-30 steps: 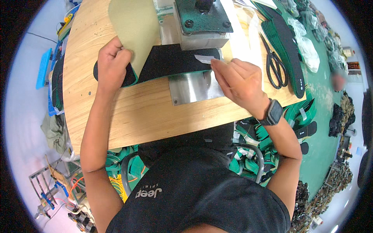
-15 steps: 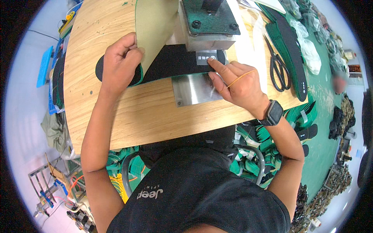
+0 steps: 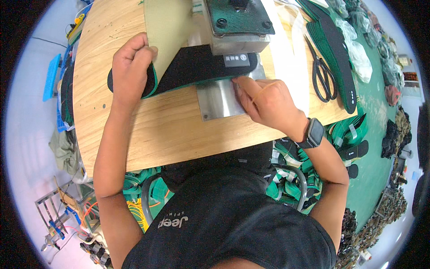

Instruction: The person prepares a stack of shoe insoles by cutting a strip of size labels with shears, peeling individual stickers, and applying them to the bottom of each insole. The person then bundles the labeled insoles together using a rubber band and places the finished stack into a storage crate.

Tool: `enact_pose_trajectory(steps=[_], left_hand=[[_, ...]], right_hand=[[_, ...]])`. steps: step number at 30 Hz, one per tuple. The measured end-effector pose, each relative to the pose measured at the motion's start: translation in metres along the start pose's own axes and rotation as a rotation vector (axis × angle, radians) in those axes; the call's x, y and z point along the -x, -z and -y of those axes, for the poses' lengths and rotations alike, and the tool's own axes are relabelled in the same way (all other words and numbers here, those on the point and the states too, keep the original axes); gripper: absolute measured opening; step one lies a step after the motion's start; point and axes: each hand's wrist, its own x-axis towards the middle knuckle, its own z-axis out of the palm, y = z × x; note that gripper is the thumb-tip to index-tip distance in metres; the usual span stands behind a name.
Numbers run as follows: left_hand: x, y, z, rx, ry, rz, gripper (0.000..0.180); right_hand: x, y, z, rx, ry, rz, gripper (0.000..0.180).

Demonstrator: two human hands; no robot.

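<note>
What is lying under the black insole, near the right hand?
A shiny metal plate shows below the black insole, beside the right hand. How far it extends underneath is covered.

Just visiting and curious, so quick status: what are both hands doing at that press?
Left hand pressing black insole heel end onto wooden table. Right hand fingertips at insole edge on metal plate. Press head over toe end; scissors lying apart.

Insole workshop: press (image 3: pixel 237 20), stacked insoles (image 3: pixel 333 49)
</note>
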Motion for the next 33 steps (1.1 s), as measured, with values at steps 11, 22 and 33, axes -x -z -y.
enact_pose_trajectory(steps=[11,22,33], left_hand=[[0.000,0.002,0.011,-0.004,-0.029,-0.063,0.007],[0.001,-0.013,-0.004,-0.166,-0.102,0.086,0.011],[0.013,-0.018,-0.023,-0.103,-0.510,-0.135,0.022]], right_hand=[[0.040,0.041,0.001,-0.121,-0.150,-0.181,0.031],[-0.018,0.069,-0.180,0.313,-0.422,-0.445,0.042],[-0.047,0.070,-0.198,0.361,-0.450,-0.589,0.054]])
